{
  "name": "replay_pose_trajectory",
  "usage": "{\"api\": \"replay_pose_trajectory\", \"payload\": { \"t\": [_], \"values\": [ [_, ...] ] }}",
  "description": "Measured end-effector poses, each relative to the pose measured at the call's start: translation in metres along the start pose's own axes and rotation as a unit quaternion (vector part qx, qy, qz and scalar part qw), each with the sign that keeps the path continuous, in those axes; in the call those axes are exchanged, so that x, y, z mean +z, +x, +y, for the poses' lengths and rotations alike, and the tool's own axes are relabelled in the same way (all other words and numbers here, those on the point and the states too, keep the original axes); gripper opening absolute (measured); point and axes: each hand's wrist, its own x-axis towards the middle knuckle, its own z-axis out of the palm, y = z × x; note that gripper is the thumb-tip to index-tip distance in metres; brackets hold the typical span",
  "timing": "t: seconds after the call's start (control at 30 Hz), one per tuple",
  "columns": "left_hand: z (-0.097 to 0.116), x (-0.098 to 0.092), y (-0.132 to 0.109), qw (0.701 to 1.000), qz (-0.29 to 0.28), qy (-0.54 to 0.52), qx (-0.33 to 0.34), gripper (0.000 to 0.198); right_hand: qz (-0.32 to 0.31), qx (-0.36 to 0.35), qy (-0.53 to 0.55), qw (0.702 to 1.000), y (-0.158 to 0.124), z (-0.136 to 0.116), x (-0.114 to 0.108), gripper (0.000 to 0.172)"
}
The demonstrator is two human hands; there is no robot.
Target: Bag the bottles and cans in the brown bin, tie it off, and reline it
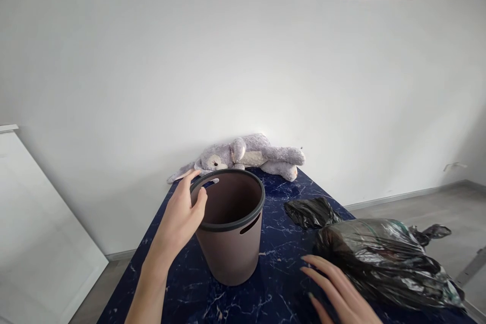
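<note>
On the dark blue bench (178, 288), the bulging black bag (383, 258) lies along the right side, so a knock from the right hand (337, 288), fingers spread near it, could perhaps send it over the edge; thin film might also tear if dragged. The brown bin (231, 258) stands upright to its left, and a sideways push could tip it, since the left hand (182, 217) is at the left rim, thumb parted from the fingers; I cannot tell whether it grips. Of the containers, the bag is the larger: well filled, its contents unclear through the film. The bin is open-topped, its floor out of sight, nothing showing inside. Smallest, a crumpled piece of black plastic (313, 211) lies beyond the bag's left end
</note>
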Motion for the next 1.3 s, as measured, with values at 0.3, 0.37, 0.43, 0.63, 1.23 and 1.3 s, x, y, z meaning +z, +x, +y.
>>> {"api": "replay_pose_trajectory", "payload": {
  "t": [0.3, 0.37, 0.43, 0.63, 1.23, 1.3],
  "values": [
    [0.006, -0.008, -0.006, 1.000, -0.001, 0.006, -0.014, 0.079, -0.066, 0.155, -0.089, 0.982, 0.035, 0.014, 0.122, 0.067],
    [0.010, -0.009, -0.007, 1.000, -0.008, 0.009, -0.029, 0.083, -0.078, 0.189, -0.093, 0.975, 0.043, 0.019, 0.133, 0.071],
    [0.012, -0.009, -0.007, 0.999, -0.012, 0.010, -0.039, 0.084, -0.079, 0.206, -0.092, 0.971, 0.046, 0.022, 0.138, 0.073],
    [0.015, -0.001, -0.010, 0.997, 0.040, 0.027, -0.056, 0.077, -0.034, 0.227, -0.094, 0.969, 0.040, 0.024, 0.136, 0.074],
    [0.029, 0.020, -0.015, 0.992, 0.080, 0.022, -0.097, 0.068, -0.002, 0.221, -0.025, 0.975, 0.033, 0.036, 0.158, 0.070],
    [0.025, 0.019, -0.014, 0.992, 0.080, 0.029, -0.088, 0.066, 0.002, 0.215, -0.019, 0.976, 0.035, 0.036, 0.157, 0.067]
  ]
}}
